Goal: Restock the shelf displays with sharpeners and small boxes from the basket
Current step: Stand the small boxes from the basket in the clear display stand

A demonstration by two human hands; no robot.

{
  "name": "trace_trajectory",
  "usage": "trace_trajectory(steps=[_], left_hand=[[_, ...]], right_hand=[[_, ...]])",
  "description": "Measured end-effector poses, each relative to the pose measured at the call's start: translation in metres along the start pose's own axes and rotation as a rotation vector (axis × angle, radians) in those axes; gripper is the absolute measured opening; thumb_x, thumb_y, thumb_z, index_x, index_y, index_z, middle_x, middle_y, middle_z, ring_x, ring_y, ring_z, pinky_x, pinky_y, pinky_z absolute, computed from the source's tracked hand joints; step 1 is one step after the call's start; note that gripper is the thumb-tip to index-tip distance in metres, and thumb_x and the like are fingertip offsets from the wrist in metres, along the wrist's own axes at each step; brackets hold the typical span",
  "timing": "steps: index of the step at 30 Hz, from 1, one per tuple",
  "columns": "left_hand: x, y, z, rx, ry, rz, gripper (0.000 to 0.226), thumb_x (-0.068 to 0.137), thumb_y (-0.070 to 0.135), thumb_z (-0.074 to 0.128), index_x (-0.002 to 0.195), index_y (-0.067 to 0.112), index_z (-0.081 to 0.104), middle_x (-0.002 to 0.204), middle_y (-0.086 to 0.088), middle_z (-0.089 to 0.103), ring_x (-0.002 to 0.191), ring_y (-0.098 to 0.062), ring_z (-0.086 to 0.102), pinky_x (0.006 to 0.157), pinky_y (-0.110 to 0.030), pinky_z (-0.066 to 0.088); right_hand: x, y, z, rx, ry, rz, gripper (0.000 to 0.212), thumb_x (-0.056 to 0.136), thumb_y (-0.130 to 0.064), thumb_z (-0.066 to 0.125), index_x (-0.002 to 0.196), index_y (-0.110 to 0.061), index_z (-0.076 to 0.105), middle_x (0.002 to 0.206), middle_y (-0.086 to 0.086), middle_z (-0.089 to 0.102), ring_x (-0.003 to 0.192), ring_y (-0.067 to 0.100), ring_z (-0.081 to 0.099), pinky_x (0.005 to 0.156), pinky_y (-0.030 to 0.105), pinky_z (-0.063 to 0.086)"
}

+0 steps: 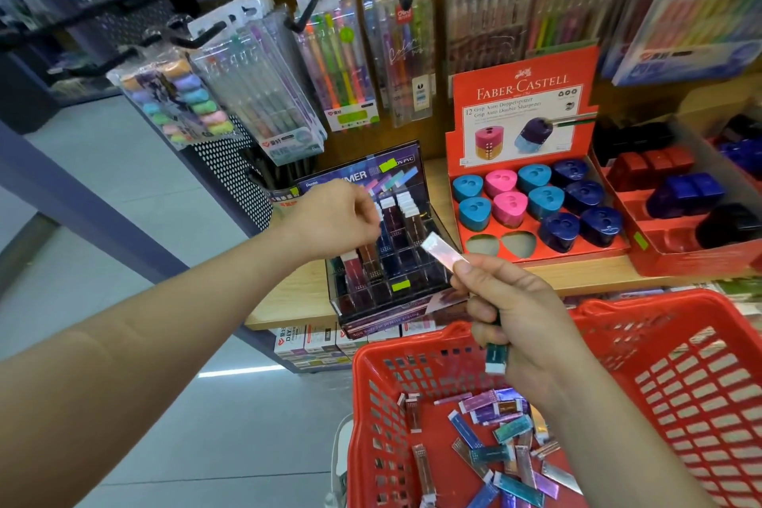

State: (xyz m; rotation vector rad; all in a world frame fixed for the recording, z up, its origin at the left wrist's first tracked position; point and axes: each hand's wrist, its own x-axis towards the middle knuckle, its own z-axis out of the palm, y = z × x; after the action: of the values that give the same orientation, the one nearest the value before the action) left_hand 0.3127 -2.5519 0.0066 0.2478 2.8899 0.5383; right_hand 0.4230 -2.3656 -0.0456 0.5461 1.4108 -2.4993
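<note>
Your right hand (519, 313) pinches a pink small box (444, 257) between thumb and fingers, tilted up toward the dark display case (371, 311). A second, teal box (496, 357) is tucked lower in the same palm, probably so you can feed the case without reaching into the basket each time. Your left hand (334, 219) hangs over the case's upper rows with its fingers curled beside the standing white-capped boxes; whether they pinch one or only steady it, I cannot tell. The stepped compartments hold the boxes upright, and several front cells look unfilled, so that is likely where the pink one belongs. The red basket (643, 297) sits just below the shelf edge, under your right wrist, with many loose small boxes (490, 437) scattered flat on its bottom. To the right, the red sharpener tray (523, 95) holds sharpeners (536, 202) in blue, pink and navy, with two front-left sockets (499, 245) bare. Everything rests on a pale wooden shelf (288, 297). Pen packs (342, 62) hang from hooks above, and a grey floor (165, 384) runs off to the left.
</note>
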Motion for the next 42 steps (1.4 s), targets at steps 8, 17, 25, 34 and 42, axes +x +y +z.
trace_trajectory(steps=[8, 17, 25, 34, 42], left_hand=[[-0.022, 0.038, -0.003, -0.678, -0.389, 0.016, 0.020, 0.077, 0.022, 0.072, 0.090, 0.007, 0.074, 0.075, -0.006, 0.072, 0.063, -0.010, 0.064, 0.061, -0.018, 0.055], [-0.012, 0.010, -0.025, -0.802, -0.249, -0.084, 0.019, 0.075, 0.019, 0.071, 0.091, 0.009, 0.075, 0.077, -0.015, 0.071, 0.063, -0.017, 0.068, 0.058, -0.021, 0.057], [-0.005, -0.011, -0.024, -0.758, -0.109, -0.114, 0.020, 0.081, -0.002, 0.068, 0.099, 0.005, 0.066, 0.082, -0.017, 0.073, 0.071, -0.018, 0.071, 0.063, -0.021, 0.058], [0.012, -0.012, -0.016, -0.379, 0.117, -0.052, 0.010, 0.082, 0.007, 0.073, 0.089, 0.014, 0.075, 0.076, -0.001, 0.072, 0.065, -0.003, 0.068, 0.060, -0.011, 0.050], [0.020, 0.006, -0.020, -0.145, 0.094, 0.022, 0.010, 0.080, 0.015, 0.076, 0.088, 0.019, 0.074, 0.074, 0.006, 0.072, 0.061, 0.004, 0.065, 0.053, -0.006, 0.045]], right_hand=[[0.000, -0.001, 0.003, -0.059, 0.011, -0.035, 0.007, 0.083, -0.013, 0.069, 0.089, -0.014, 0.069, 0.071, 0.001, 0.057, 0.049, 0.004, 0.038, 0.039, 0.015, 0.026], [0.004, -0.008, 0.000, 0.515, -0.070, 0.131, 0.049, 0.083, 0.022, 0.027, 0.113, -0.009, 0.051, 0.123, 0.023, 0.045, 0.097, 0.023, 0.060, 0.060, 0.025, 0.054], [0.009, -0.002, -0.005, 0.521, -0.030, 0.131, 0.050, 0.089, 0.018, 0.044, 0.134, -0.004, 0.048, 0.108, 0.022, 0.069, 0.087, 0.036, 0.073, 0.065, 0.035, 0.062], [0.013, 0.000, -0.011, 0.368, -0.013, 0.130, 0.028, 0.096, -0.002, 0.049, 0.123, -0.006, 0.055, 0.103, 0.014, 0.074, 0.053, 0.009, 0.050, 0.045, 0.017, 0.044], [0.019, -0.004, -0.018, 0.248, -0.047, 0.111, 0.023, 0.092, 0.006, 0.053, 0.109, -0.001, 0.067, 0.079, 0.010, 0.060, 0.061, 0.012, 0.063, 0.052, 0.018, 0.053]])
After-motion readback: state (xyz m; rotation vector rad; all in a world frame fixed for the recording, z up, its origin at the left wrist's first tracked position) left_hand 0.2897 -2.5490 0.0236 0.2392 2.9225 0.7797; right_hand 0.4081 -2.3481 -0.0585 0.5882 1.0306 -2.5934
